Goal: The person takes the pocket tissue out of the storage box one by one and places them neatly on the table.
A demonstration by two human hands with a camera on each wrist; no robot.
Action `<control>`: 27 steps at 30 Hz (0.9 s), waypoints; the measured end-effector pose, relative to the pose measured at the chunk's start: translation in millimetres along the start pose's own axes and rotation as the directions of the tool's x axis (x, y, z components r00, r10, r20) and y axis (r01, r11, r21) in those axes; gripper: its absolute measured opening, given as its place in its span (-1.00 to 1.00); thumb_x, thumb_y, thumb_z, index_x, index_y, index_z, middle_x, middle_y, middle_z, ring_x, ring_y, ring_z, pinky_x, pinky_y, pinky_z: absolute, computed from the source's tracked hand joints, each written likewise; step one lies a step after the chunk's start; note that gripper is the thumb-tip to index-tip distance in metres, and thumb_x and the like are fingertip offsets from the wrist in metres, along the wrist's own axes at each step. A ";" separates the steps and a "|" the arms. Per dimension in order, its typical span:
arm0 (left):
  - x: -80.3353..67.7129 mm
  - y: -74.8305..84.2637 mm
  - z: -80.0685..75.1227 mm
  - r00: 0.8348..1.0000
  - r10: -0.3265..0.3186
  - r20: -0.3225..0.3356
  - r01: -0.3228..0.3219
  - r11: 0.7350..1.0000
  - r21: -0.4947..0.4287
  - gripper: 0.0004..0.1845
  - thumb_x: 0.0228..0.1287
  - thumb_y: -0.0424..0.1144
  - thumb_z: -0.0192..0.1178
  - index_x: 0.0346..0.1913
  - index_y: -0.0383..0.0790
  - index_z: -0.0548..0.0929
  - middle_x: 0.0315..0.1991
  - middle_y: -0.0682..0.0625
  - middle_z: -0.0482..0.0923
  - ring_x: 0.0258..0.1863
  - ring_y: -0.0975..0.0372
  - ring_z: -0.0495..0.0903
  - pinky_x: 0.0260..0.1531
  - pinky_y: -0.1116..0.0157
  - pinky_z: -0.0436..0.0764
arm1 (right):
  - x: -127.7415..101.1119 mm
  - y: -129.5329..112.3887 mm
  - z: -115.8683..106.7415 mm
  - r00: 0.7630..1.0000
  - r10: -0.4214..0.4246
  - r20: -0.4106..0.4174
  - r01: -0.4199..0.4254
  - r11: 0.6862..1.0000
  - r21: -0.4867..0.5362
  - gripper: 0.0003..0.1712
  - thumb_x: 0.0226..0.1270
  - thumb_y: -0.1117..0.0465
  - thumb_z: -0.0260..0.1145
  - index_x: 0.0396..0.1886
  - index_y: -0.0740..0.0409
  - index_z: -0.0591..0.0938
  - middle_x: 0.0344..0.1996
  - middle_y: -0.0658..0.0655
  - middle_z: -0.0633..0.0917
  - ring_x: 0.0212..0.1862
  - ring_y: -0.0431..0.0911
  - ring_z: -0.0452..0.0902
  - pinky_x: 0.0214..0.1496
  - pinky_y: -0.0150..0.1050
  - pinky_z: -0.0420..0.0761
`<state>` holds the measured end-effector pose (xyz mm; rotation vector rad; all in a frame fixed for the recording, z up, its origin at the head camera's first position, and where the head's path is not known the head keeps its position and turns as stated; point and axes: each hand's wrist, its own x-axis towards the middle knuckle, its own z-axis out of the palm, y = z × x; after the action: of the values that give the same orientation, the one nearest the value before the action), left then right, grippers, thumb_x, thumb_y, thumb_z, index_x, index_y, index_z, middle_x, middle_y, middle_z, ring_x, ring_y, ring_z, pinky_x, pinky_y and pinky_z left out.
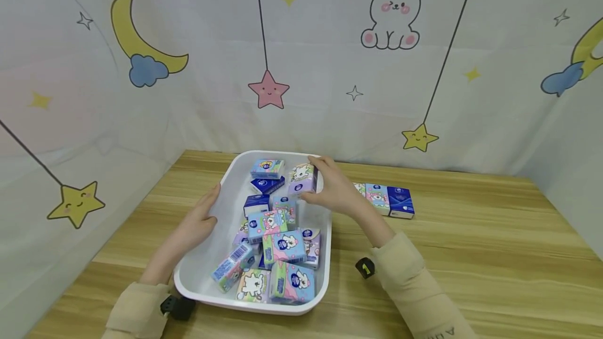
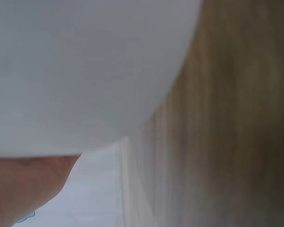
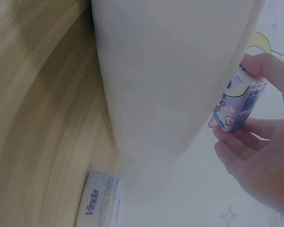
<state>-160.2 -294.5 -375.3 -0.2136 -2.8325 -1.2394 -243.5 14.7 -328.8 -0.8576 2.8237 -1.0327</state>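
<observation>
My right hand (image 1: 335, 187) pinches a lilac tissue pack (image 1: 301, 179) with a white cartoon animal, over the far right of a white plastic tub (image 1: 328, 255). In the right wrist view, thumb and fingers grip this pack at the tub's rim. My left hand (image 1: 193, 226) holds the tub's left rim, its thumb lapping over the edge; only part of that hand shows in the left wrist view. Inside the tub lie several pocket tissue packs, among them a pink-and-blue pack (image 1: 284, 247) and a dark blue pack (image 1: 256, 205), piled at various angles.
Right of the tub, a row of tissue packs on the wooden table (image 1: 471, 245) ends in a dark blue pack (image 1: 400, 202). A black tag marked 1 (image 1: 365, 268) is by the right sleeve. A cartoon-printed curtain (image 1: 320, 114) stands behind the table.
</observation>
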 end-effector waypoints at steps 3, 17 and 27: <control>-0.2 0.4 0.4 1.000 -0.005 0.005 0.005 1.000 -0.006 -0.20 0.14 -0.59 -0.15 0.48 -0.45 -0.12 0.49 -0.46 -0.21 0.46 -0.35 -0.16 0.39 -0.28 -0.02 | -7.6 3.2 -2.6 1.000 -0.001 -0.023 0.001 1.000 0.006 0.05 0.08 -0.04 0.44 0.50 0.09 0.14 0.39 0.17 0.27 0.36 0.13 0.32 0.37 0.08 0.44; -1.9 1.1 -1.4 1.000 -0.018 0.013 0.018 1.000 -0.002 -0.19 0.16 -0.59 -0.16 0.49 -0.41 -0.16 0.50 -0.43 -0.24 0.44 -0.37 -0.14 0.33 -0.30 0.08 | -32.9 22.6 -15.9 0.994 -0.031 -0.104 0.041 0.994 0.100 0.03 0.08 0.10 0.46 0.50 0.14 0.14 0.31 0.20 0.33 0.32 0.14 0.35 0.34 0.10 0.46; 0.9 0.5 -1.5 0.999 -0.038 0.025 0.037 0.999 0.018 -0.19 0.18 -0.56 -0.16 0.51 -0.36 -0.17 0.51 -0.41 -0.25 0.46 -0.35 -0.17 0.35 -0.31 0.03 | -41.5 40.9 -38.0 0.993 0.014 -0.113 -0.002 0.994 0.105 0.03 0.09 0.05 0.46 0.50 0.11 0.15 0.31 0.19 0.32 0.37 0.20 0.28 0.34 0.19 0.42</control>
<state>-161.1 -295.2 -373.8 -0.1778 -2.8806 -1.2270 -235.7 83.8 -330.6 -0.8026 2.8298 -1.2556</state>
